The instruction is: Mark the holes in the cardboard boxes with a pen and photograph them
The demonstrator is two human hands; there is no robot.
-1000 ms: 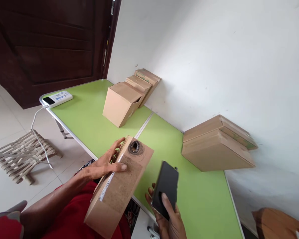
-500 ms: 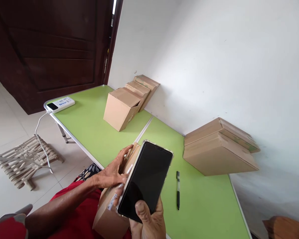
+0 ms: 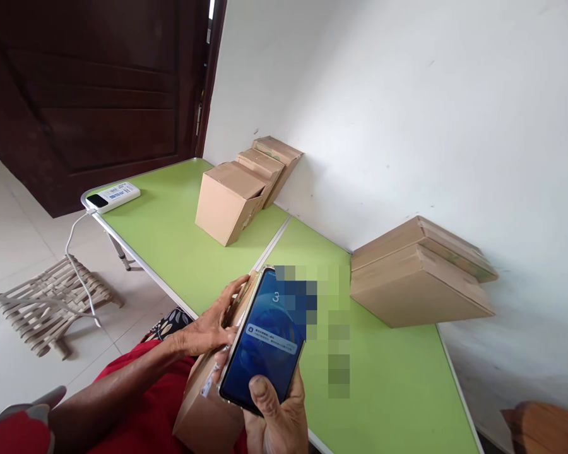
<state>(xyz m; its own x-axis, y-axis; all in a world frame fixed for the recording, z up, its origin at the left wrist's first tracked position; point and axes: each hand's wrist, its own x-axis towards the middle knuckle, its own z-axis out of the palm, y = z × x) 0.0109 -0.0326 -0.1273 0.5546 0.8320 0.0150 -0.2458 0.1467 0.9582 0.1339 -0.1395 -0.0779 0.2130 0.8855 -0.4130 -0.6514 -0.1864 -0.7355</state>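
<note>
My right hand grips a smartphone in a clear case, its thumb over the lower part of the lit screen. That screen has a blue wallpaper and a notification bar; a pixelated patch covers its upper right. Under and left of the phone, a brown cardboard box with a white label strip leans at the table's near edge above my lap. My left hand holds this box from its left, with fingers over the upper edge. The phone hides much of the box.
Several cardboard boxes stand against the wall at the back of the green table. Two more boxes are stacked on the right. A white device with a cable lies at the far left corner. Below stands a woven stool.
The phone's screen has gone from black to lit, and the phone has shifted slightly left. Pixelation now covers the area of the pen. My left hand stays on the box.
</note>
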